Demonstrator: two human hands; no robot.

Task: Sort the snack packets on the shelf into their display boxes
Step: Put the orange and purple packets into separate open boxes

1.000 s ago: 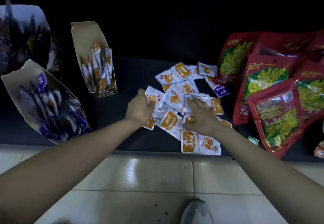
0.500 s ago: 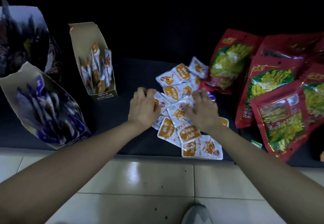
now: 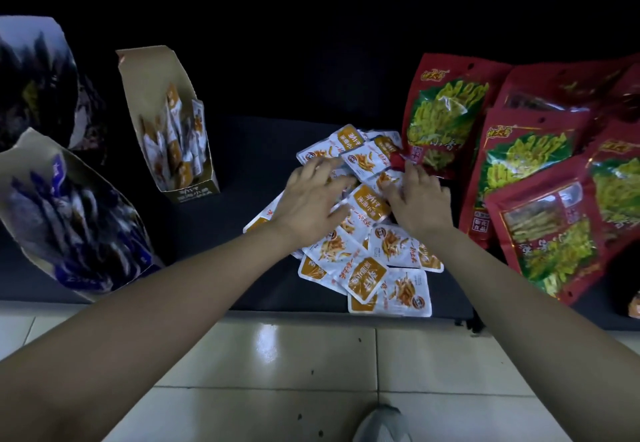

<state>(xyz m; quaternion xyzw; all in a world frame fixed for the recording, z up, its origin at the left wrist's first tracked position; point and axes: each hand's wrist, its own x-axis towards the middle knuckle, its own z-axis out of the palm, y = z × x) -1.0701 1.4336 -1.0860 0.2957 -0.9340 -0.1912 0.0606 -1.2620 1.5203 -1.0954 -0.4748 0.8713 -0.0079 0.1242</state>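
A heap of several small white-and-orange snack packets (image 3: pixel 367 261) lies on the dark shelf (image 3: pixel 249 150), near its front edge. My left hand (image 3: pixel 311 202) lies flat on the heap's left part, fingers spread and pointing right. My right hand (image 3: pixel 419 199) rests on the heap's right part, its fingers bent onto the packets beside a red bag. An open cardboard display box (image 3: pixel 173 130) with orange packets standing in it sits to the left. Closer in at far left is a second box (image 3: pixel 69 220), filled with purple packets.
Several large red bags with green pictures (image 3: pixel 540 178) lie overlapping on the right of the shelf. A third, dark-printed box (image 3: pixel 31 74) stands at the far left back. Below the shelf edge is tiled floor (image 3: pixel 277 365), with my grey shoe (image 3: pixel 381 424) on it.
Both hands have slid farther back over the heap and drawn the scattered packets closer together. The back packets now lie against the red bag.
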